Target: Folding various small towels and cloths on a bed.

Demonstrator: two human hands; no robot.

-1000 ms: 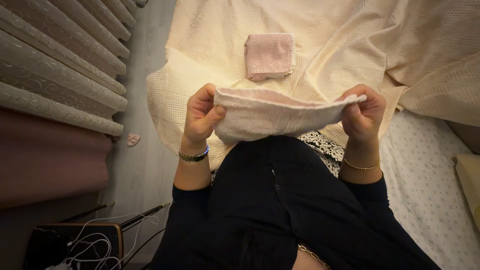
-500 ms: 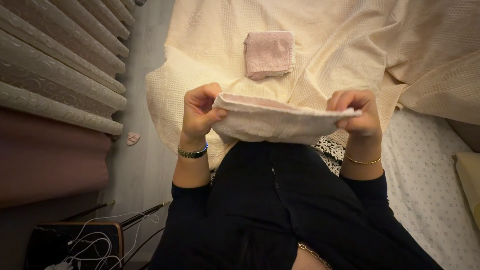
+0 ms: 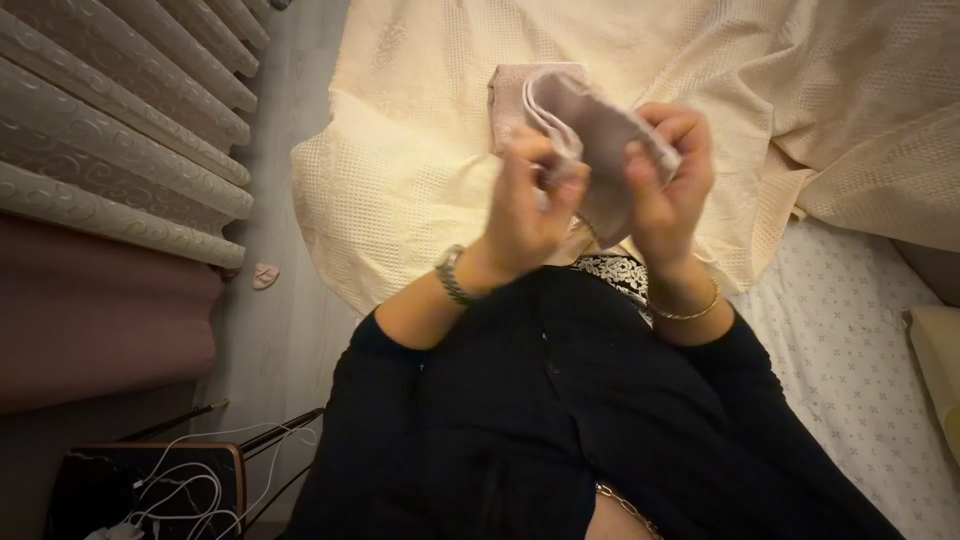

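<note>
Hands meet in front of the chest, above the edge of the bed: the left hand [image 3: 525, 205] and the right hand [image 3: 668, 185] both pinch a small pale pink terry cloth [image 3: 590, 130], which hangs bunched and half doubled between them. The picture is blurred here, so exactly which corners each hand grips cannot be told, but both are clenched on the fabric. The cloth is held in the air over the cream waffle-weave bedspread [image 3: 420, 190], just in front of a folded pink cloth [image 3: 515, 90] lying on that bedspread and now largely hidden behind the held one.

Risks, as I judge them: with the two hands so close together, the edges may not line up, giving a crooked fold with one layer poking out. A loose pinch could let a corner slip, so the cloth drops open or falls onto the dark-clothed lap [image 3: 560, 400]. Lowering it carelessly could nudge the folded cloth behind and spoil its shape. The bedspread's draped edge slopes toward the grey floor [image 3: 280, 330], so anything set too near that side might slide off.
</note>
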